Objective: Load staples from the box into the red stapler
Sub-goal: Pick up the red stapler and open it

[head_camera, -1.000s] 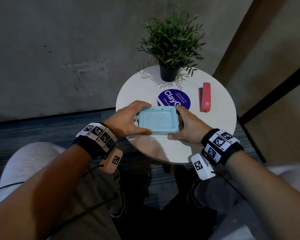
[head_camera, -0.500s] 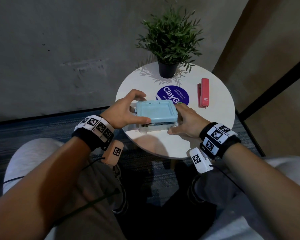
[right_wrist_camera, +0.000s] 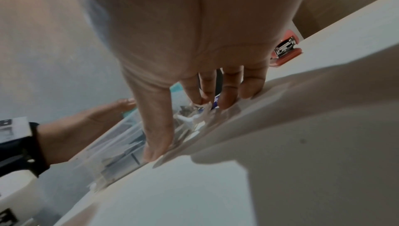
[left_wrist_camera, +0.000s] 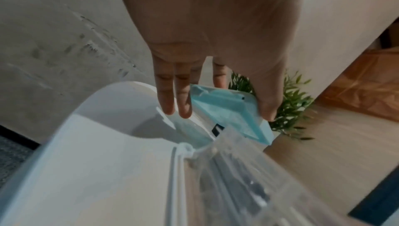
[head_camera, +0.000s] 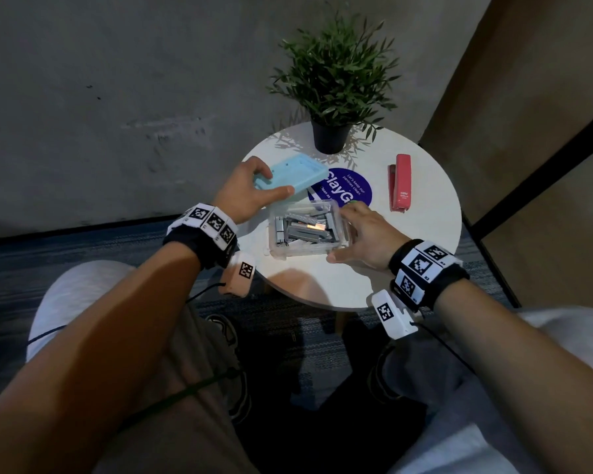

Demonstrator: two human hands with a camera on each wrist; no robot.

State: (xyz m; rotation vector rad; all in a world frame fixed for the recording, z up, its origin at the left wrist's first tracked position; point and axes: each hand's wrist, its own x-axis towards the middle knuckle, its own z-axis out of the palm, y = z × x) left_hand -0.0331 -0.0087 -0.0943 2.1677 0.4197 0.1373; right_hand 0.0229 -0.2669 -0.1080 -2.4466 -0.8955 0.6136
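A clear plastic box holding several strips of staples sits uncovered near the front of the round white table. My right hand holds its right end, thumb along the near wall and fingers at the far corner; the right wrist view shows this hand straddling the box. My left hand grips the light blue lid, tilted above and left of the box; it pinches the lid between thumb and fingers. The red stapler lies closed on the right, untouched, its front end just past my fingers.
A potted plant stands at the table's back edge. A round purple sticker lies flat between box and stapler. A concrete wall rises behind, a dark-framed wooden panel to the right. My knees are under the table's front edge.
My left hand has lifted the blue lid off the box and carried it up and to the left, uncovering the staples. My right hand has stayed on the box.
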